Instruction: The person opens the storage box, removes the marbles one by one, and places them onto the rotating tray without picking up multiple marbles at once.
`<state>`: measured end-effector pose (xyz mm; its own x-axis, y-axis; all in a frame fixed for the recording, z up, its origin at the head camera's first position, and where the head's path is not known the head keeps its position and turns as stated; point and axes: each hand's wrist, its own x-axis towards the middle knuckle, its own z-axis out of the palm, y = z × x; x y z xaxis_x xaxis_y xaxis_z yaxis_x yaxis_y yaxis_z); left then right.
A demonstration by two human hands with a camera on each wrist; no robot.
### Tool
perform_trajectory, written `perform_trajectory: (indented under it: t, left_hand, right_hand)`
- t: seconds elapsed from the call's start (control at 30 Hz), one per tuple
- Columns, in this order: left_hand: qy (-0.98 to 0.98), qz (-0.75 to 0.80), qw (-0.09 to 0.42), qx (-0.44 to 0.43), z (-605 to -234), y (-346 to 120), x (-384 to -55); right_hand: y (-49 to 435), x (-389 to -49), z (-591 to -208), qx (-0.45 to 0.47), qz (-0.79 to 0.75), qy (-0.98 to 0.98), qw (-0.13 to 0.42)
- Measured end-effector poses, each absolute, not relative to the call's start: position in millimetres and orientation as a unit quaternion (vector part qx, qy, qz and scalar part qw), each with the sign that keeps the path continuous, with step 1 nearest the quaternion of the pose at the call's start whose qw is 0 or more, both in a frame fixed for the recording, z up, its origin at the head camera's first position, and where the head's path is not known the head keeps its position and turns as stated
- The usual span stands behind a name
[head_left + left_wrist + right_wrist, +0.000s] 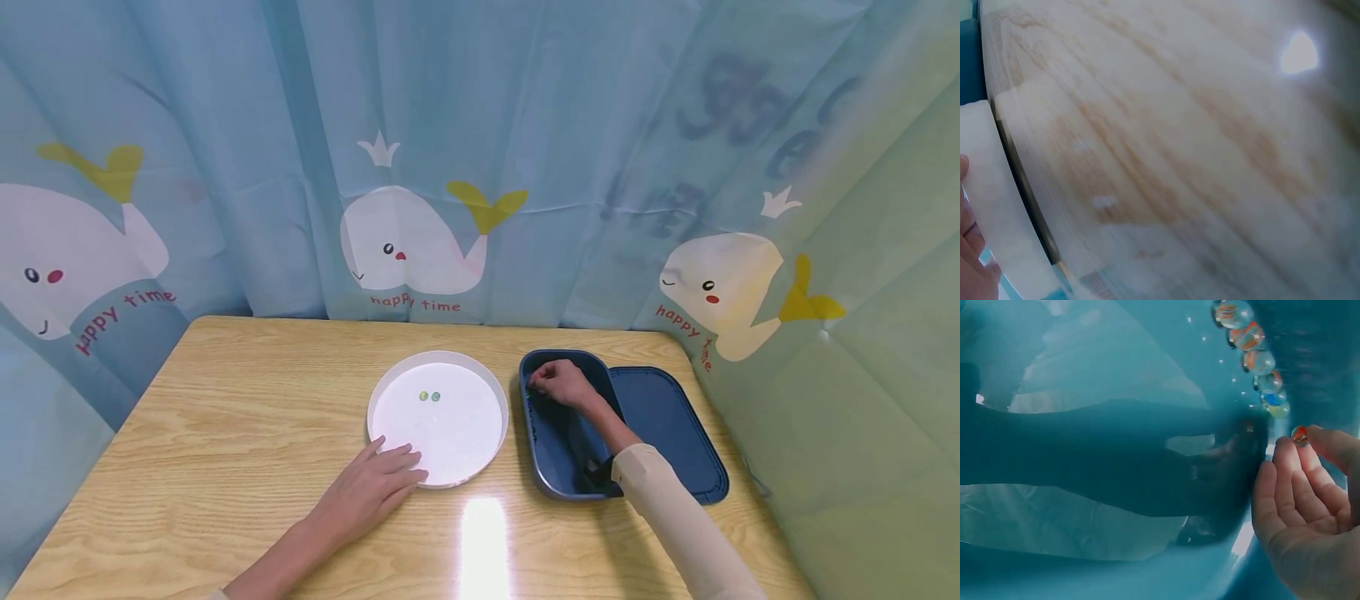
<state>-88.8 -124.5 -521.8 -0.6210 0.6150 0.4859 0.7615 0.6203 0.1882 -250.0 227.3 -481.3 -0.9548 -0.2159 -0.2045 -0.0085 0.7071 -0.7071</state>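
Note:
Between thumb and fingertip, my right hand [1310, 512] pinches a glass marble [1299, 435] with orange swirls. That hand [564, 385] is inside a dark blue box [528, 467], near its far left corner. A row of several glass marbles [1259, 361] lies along the box wall in the right wrist view. My left hand [375, 485] rests with extended fingers over the near left rim of a round white tray [457, 433]. Two small marbles, a yellow-green one [423, 397] and a bluish-green one [436, 397], sit side by side in the tray.
A flat dark blue lid [667, 433] lies on the wooden table [277, 400], right of the box and partly behind it. Blue curtains [585, 167] printed with whales hang at the table's back edge. A pale green curtain [862, 417] hangs along the right side.

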Motion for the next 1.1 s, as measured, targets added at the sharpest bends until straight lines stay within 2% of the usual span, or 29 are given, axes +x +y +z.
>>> perform_trajectory:
  t: [0.5, 0.77, 1.1]
  left_hand:
    - [-0.881, -0.19, 0.191, -0.389, -522.3, -124.6, -88.9]
    - [-0.88, -0.191, 0.193, -0.389, -522.5, -124.2, -88.6]
    - [-0.881, -0.188, 0.193, -0.389, -523.2, -124.2, -89.0]
  right_hand:
    - [232.4, -242.2, -456.3, -0.065, -0.432, 0.893, 0.108]
    - [232.7, -240.3, -441.7, -0.07, -0.461, 0.877, 0.115]
    - [214.9, -230.1, -422.7, -0.129, -0.506, 0.845, 0.113]
